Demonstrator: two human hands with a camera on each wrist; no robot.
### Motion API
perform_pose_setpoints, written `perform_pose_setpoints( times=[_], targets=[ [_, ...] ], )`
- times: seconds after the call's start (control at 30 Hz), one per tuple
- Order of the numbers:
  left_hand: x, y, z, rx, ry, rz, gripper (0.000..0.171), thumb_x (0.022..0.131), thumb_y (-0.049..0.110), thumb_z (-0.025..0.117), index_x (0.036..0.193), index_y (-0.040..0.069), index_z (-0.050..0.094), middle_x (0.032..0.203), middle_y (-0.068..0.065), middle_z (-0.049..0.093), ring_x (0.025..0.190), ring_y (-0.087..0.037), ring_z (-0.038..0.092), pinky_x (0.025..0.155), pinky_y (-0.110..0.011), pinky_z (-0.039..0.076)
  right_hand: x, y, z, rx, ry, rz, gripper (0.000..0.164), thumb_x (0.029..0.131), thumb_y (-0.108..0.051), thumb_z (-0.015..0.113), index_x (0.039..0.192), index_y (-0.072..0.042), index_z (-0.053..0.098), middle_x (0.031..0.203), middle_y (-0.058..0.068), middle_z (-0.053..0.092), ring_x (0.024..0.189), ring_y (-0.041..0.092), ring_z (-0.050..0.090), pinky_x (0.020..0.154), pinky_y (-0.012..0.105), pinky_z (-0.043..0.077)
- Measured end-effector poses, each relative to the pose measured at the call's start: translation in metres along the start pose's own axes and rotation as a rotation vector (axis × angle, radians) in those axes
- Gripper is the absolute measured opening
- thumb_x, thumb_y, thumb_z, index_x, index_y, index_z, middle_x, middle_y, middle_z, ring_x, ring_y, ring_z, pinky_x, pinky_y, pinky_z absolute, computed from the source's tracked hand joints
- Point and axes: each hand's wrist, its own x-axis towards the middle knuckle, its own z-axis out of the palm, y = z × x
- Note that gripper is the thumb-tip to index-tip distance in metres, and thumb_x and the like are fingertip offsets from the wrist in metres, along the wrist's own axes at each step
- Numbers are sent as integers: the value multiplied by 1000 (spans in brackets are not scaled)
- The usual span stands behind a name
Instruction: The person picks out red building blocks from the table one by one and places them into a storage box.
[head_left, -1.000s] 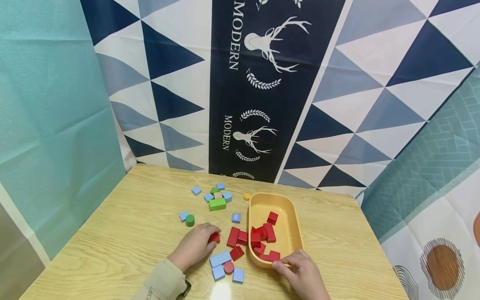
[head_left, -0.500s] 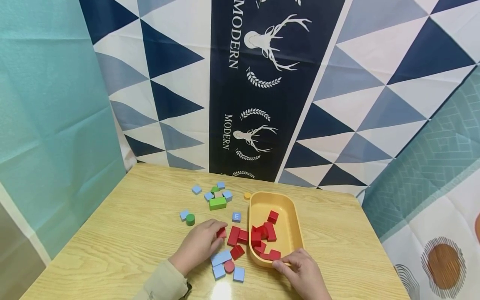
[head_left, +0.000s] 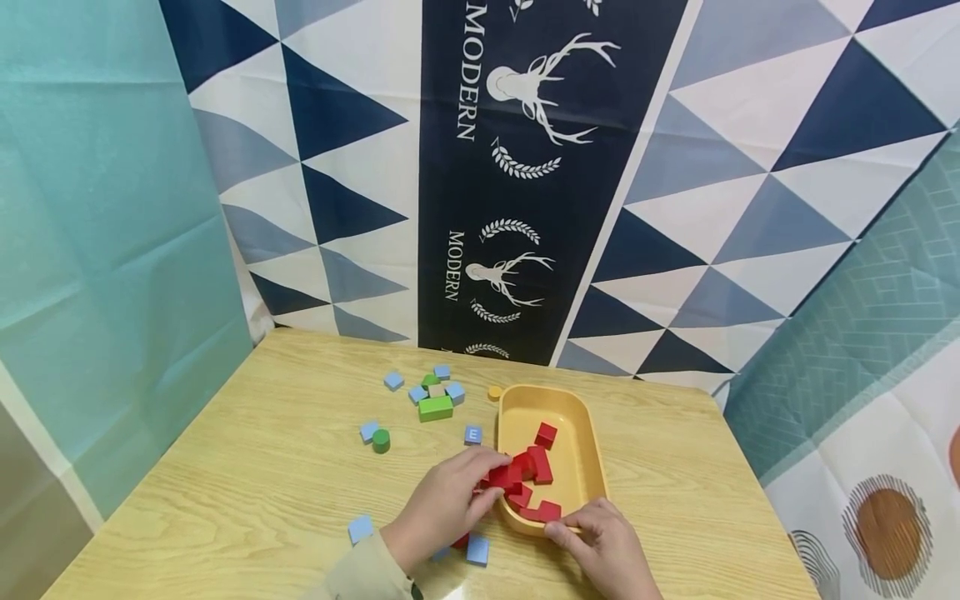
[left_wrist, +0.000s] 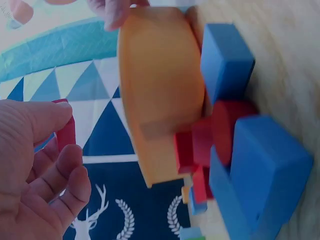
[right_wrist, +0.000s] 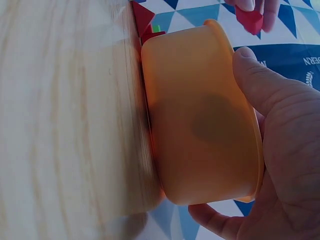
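Little margin at the edge

In the lower centre of the head view, the person's left hand (head_left: 442, 504) pinches a red block (head_left: 505, 477) that overlaps the left rim of the yellow tray (head_left: 573, 433). The right hand (head_left: 609, 546), lower right of centre, grips the tray's near rim.

If the left hand lets go too soon, the held block could catch the rim and tumble onto the table (head_left: 225, 483). The red blocks in the tray (head_left: 538, 467) bunch against that same left side, so a careless release might also bounce off them. A tug from the right hand could tilt or slide the tray, and the left sleeve (head_left: 367, 575) runs close enough to a blue block (head_left: 360, 529) to nudge it.

Only the head view looks into the tray; both wrist views show its outside. The left wrist view, right of centre, shows a red cylinder (left_wrist: 232, 131) among blue pieces and loose red pieces (left_wrist: 185, 152) beside the tray, which the left hand largely covers from above. The right wrist view, upper right, shows the pinched block raised off the tray, and the right thumb lying against the rim.
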Motion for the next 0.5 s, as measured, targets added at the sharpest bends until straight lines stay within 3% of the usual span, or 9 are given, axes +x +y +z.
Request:
perform_pose_setpoints(
  times=[0.5],
  targets=[
    [7,-3,23,69,-100,14,35,99,24,78,133,19,71,129,3,75,118,-10,72,102,-28,60,-1,2,2,-3,30,-43,16,82,-34,92,73,-37,80,72,-26,58,77,-3,47,66,20,41]
  ],
)
